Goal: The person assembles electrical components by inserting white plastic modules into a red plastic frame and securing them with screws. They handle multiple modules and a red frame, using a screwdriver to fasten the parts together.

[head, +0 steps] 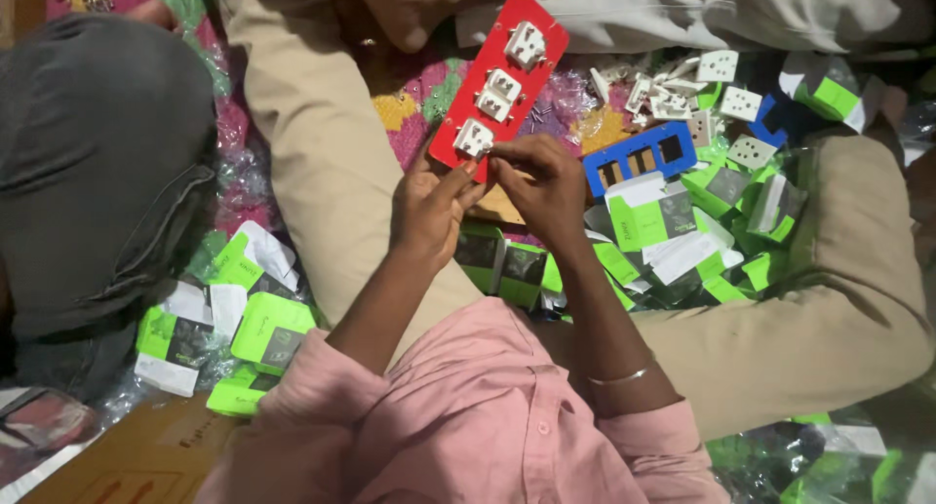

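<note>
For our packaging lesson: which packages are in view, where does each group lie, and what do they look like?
Green-and-white cartons: small boxes heaped right of the right hand, beside a blue frame.
Green-and-white boxes: scattered lower left, beyond the left hand.
Clear plastic wrappers: crumpled, upper left.

A patterned floor covering (414, 104) in pink, yellow and green was spread beneath everything. It was strewn with clear plastic wrappers (234, 143), and the scene was dimly lit.

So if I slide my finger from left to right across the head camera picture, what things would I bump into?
Dark grey cloth bundle → green-and-white cardboard boxes → left hand → red plastic plate with white sockets → right hand → blue plastic frame with empty slots → loose white plastic sockets.
</note>
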Demonstrator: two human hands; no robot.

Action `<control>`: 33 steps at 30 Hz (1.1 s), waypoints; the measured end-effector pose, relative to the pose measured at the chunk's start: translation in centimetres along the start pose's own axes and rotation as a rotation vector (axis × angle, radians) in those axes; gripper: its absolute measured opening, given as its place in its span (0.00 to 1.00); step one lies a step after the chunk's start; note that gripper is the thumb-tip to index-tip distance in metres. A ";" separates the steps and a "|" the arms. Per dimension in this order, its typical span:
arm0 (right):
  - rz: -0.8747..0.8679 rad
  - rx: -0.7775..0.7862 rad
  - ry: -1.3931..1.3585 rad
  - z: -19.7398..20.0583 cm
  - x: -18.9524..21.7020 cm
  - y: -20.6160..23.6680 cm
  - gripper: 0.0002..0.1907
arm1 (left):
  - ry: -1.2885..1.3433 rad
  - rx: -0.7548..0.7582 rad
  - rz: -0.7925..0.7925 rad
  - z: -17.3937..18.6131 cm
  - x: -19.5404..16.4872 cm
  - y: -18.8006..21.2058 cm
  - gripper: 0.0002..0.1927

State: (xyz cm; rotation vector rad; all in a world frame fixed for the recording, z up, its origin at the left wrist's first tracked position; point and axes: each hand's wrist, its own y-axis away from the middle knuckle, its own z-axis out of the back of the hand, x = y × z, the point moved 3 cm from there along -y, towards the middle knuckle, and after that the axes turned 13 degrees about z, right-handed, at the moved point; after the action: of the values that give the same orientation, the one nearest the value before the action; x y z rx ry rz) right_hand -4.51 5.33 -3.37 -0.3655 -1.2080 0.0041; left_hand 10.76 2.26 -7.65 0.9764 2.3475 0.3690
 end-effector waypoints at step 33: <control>0.195 -0.017 0.175 0.0 2.8 -0.7 0.07 | 0.017 0.065 -0.001 -0.7 -0.4 0.4 0.26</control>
State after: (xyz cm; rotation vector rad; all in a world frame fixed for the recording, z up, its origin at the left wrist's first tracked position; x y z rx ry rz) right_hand -3.62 5.24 -0.66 -0.4872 -0.9966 0.1279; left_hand 10.76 2.20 -6.77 1.0056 2.3889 0.3039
